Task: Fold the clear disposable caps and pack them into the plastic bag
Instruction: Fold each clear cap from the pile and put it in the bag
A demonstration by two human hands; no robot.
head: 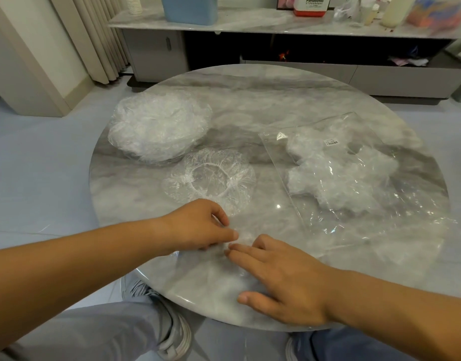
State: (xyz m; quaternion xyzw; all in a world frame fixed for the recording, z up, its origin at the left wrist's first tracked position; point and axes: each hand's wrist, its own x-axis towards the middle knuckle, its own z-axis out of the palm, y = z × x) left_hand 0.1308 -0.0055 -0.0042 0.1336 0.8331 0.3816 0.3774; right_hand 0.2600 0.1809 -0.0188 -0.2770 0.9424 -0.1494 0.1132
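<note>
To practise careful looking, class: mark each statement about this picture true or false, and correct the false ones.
1. The bag holds caps. True.
2. The pile of caps lies right of the bag. False: it lies left of it.
3. The right hand lies flat on the near cap. True.
4. The left hand reaches into the bag. False: it pinches the near cap.
5. The table is square. False: it is round.
</note>
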